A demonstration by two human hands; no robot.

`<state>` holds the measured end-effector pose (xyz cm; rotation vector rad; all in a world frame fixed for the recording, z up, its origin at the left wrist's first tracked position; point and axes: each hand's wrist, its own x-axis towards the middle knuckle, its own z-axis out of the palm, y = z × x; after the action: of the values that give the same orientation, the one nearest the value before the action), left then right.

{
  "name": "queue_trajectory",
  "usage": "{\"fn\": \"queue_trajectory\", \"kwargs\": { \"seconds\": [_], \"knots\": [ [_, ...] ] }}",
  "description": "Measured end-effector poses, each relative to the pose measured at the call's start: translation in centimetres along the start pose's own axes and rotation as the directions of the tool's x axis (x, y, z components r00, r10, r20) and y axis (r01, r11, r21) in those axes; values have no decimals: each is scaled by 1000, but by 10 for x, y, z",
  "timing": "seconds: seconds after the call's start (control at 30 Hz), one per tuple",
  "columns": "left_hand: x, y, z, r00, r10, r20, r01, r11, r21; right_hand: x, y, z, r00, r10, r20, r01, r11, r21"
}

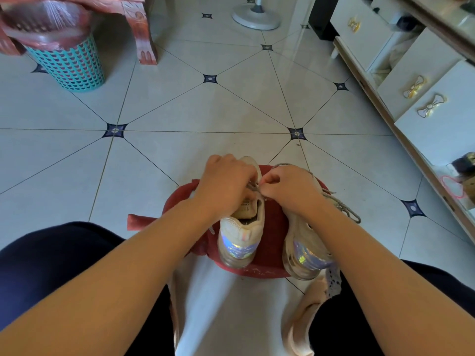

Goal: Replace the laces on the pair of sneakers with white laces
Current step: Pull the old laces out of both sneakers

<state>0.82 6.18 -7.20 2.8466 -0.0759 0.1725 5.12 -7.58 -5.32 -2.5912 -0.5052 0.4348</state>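
Underfoot, the floor [180,111] takes up most of the view: pale tiles with dark diamond insets. Along the right edge runs a white cabinet [437,129] with gold bow handles. At top left a teal bin [69,65], lined with a pink bag, stands beside a carved wooden leg [144,34]. A round fan base [255,18] sits at top centre.

Between your knees stands a red stool [272,227]. Both sneakers rest on it side by side, heels toward you and toes pointing away. The left sneaker [241,237] is near the stool's middle. The right sneaker [303,250] sits toward the right side, its heel at the near rim, and your right wrist lies over it.

Your left hand [226,186] covers the left sneaker's lacing area, fingers curled down and gripping the upper. Your right hand [288,187] is just beside it, fingers clenched, thumb and forefinger pinching a grey lace [253,187] above that sneaker's tongue. Which eyelet this lace passes through cannot be told, because your hands hide it.

A second lace [341,204], also grey, trails loose from the right sneaker toward the stool's right rim.
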Motion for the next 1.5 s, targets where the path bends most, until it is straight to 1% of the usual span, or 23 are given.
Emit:
{"fn": "queue_trajectory", "kwargs": {
  "seconds": [0.07, 0.13, 0.2, 0.23, 0.27, 0.3, 0.37, 0.4, 0.47, 0.53, 0.6, 0.73, 0.87, 0.93, 1.0, 1.1, 1.13, 1.2, 1.23, 1.33, 1.4, 1.43, 1.5],
  "knots": [
    [1, 2, 2, 999, 44, -23, -42, 995, 96, -1, -2, 1, 1000, -8, -3, 8, 1000, 0],
    [1, -1, 0, 998, -7, -67, 15, 993, 120, -1, -1, 1, 1000, 7, 5, -7, 1000, 7],
    [0, -13, -8, 970, -191, -148, 202, 978, 59, -1, 2, -2, 999, 31, 9, -31, 999, -22],
    [1, -22, -14, 929, -325, -178, 328, 944, -10, 0, 3, -3, 999, 35, 8, -35, 999, -34],
    [0, -31, -20, 884, -431, -182, 426, 902, -69, -1, 3, -4, 999, 34, 8, -33, 999, -34],
    [0, -39, -24, 863, -478, -164, 474, 878, -66, -1, 3, -4, 1000, 28, 9, -28, 999, -31],
    [-3, -41, -25, 896, -435, -94, 441, 895, 62, -3, 1, -3, 1000, 11, 7, -11, 999, -45],
    [-5, -37, -23, 926, -374, -59, 378, 923, 80, -3, 1, -2, 1000, 3, 6, -2, 998, -57],
    [-8, -20, -14, 981, -188, -45, 189, 982, 16, -3, -1, -2, 1000, -6, 10, 6, 999, -54],
    [-7, -5, -6, 999, 1, -50, 1, 999, 40, -3, -2, -2, 1000, -3, 2, 3, 999, -39],
    [-4, 3, 0, 997, 77, -21, -74, 990, 116, -3, -4, -1, 1000, -6, -2, 6, 999, -54],
    [2, 4, -3, 998, 40, -43, -34, 991, 133, -2, -4, -1, 1000, 4, 21, -3, 999, -45],
    [4, -22, -17, 958, -241, -154, 267, 946, 182, -1, 2, -5, 999, 34, 1, -34, 999, -18],
    [0, -35, -22, 929, -329, -169, 358, 915, 185, -2, 2, -5, 1000, 26, 17, -26, 1000, 1],
    [-3, -37, -21, 938, -315, -141, 336, 928, 160, -2, 0, -3, 999, -1, 33, 2, 1000, -30],
    [-3, -22, -13, 987, -148, -61, 149, 989, 12, -1, -2, -1, 1000, -1, 24, 2, 999, -44],
    [-3, -15, -9, 997, -68, -33, 69, 998, 6, -1, -3, -1, 1000, 8, 22, -7, 1000, -25],
    [-2, -3, -2, 996, 88, -3, -88, 992, 96, -1, -4, -1, 1000, 10, 19, -10, 1000, -9],
    [-1, 0, 0, 992, 125, 6, -124, 983, 134, -2, -5, -1, 1000, 0, 20, 0, 1000, -26],
    [2, 3, 2, 992, 125, 23, -127, 979, 156, -2, -5, 0, 1000, -10, 23, 11, 999, -47],
    [4, 3, -3, 997, 76, 21, -78, 987, 140, -2, -2, -2, 1000, 4, 16, -3, 999, -38],
    [6, -1, -8, 1000, 15, -2, -15, 991, 131, -1, -1, -3, 1000, 14, 12, -14, 999, -44],
    [8, -17, -19, 981, -181, -76, 189, 976, 108, 0, 2, -5, 999, 34, 12, -34, 998, -56]
  ]
}}
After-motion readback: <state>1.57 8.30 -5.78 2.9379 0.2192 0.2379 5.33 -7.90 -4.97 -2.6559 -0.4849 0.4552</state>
